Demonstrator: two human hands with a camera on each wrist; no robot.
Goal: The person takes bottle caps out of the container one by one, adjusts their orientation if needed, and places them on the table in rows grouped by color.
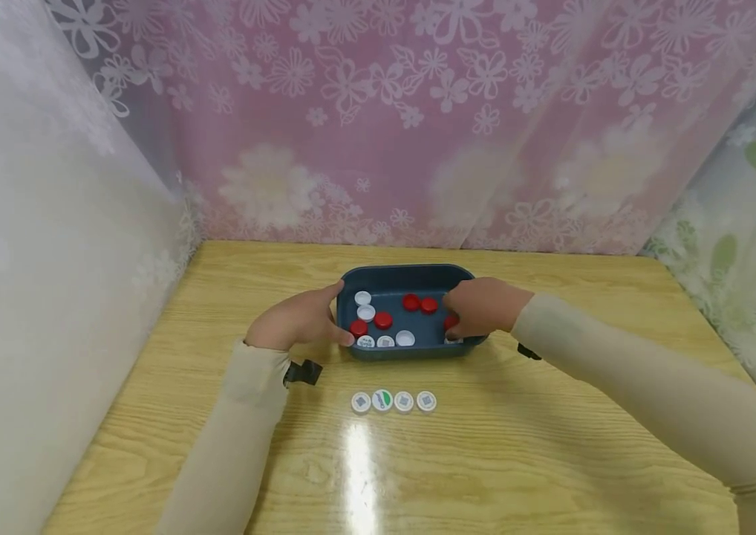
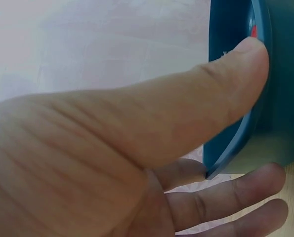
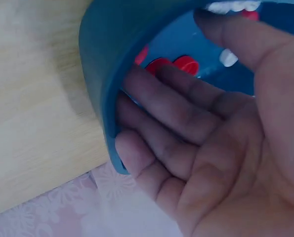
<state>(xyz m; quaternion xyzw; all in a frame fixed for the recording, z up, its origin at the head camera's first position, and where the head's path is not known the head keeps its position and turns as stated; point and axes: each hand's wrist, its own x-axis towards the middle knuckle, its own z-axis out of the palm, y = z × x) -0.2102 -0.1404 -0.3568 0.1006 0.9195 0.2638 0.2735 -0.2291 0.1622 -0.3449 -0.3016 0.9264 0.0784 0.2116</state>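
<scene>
A dark blue plastic tray stands on the wooden table and holds several red and white bottle caps. My left hand grips its left end, with the thumb over the rim and the other fingers along the outside. Inside the tray's right end is my right hand, palm showing in the right wrist view, fingers reaching in and the thumb apart from them. A red cap shows beside its fingertips. Other red caps lie past the fingers. I see nothing held in that hand.
In front of the tray, several white caps lie in a row on the table, printed tops up. One has a green mark. A pink floral curtain hangs behind the table, with pale cloth on both sides.
</scene>
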